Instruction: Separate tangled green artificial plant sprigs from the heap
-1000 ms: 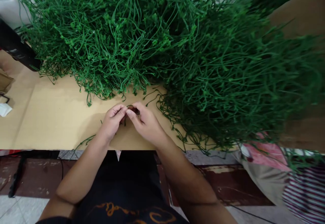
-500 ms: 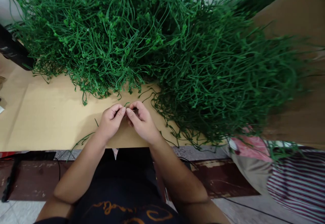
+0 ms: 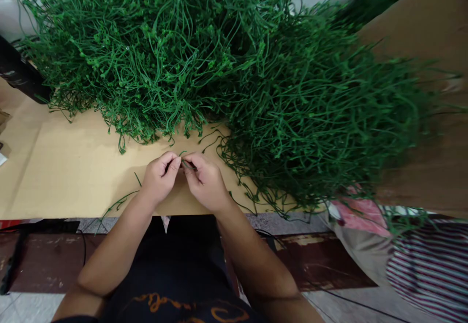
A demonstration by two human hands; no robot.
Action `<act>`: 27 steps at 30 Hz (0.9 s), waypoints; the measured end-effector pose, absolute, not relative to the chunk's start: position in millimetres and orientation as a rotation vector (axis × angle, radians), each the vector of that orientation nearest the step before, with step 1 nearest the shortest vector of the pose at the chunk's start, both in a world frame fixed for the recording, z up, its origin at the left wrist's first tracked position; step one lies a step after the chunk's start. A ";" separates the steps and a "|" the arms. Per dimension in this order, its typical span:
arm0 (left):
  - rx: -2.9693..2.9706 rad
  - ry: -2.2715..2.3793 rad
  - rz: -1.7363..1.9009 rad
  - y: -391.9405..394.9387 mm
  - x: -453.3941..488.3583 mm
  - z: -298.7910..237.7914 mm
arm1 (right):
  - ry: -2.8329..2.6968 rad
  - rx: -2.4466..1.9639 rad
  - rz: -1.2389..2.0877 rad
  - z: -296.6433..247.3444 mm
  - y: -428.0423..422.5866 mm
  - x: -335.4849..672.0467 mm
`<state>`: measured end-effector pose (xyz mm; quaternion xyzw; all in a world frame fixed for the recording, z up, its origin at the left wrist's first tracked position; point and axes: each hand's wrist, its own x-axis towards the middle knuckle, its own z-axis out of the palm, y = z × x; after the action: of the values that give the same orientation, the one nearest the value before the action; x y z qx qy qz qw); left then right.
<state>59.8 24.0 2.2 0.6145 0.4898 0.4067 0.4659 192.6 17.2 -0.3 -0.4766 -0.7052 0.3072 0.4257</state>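
In the middle of the view, just above the table's front part, my left hand and my right hand meet with their fingertips almost touching. My left thumb and forefinger pinch a thin green artificial stem, whose tip shows above the fingers. My right fingers are closed on the same spot, with a bit of green between thumb and forefinger; most of the stem is hidden. Beyond the hands lies a large heap of green artificial stems with small budded tips. Other loose stems lie beside my left forearm.
Brown cardboard covers the table. A black cylindrical object stands at the far left, and a large cardboard piece rises on the right. At the lower right a person's striped garment shows beside a pink item.
My right thumb and fingers have shifted slightly, and the right hand has turned a little at the pinch. My left hand has hardly moved. The view has tilted slightly.
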 end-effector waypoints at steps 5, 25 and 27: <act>1.430 1.086 0.981 23.3 60.2 2.9 | -1.531 -1.127 1.089 5.5 15.9 191.2; 0.640 0.654 1.064 25.0 51.7 23.0 | -0.773 -0.524 1.875 11.2 10.1 175.2; 0.528 0.622 1.139 26.0 49.9 24.1 | -0.791 -0.526 1.886 16.1 10.6 177.2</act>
<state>49.9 26.0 24.1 0.2431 0.2863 0.5241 0.7644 177.2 10.6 16.1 -0.2169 -0.3260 0.7774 0.4923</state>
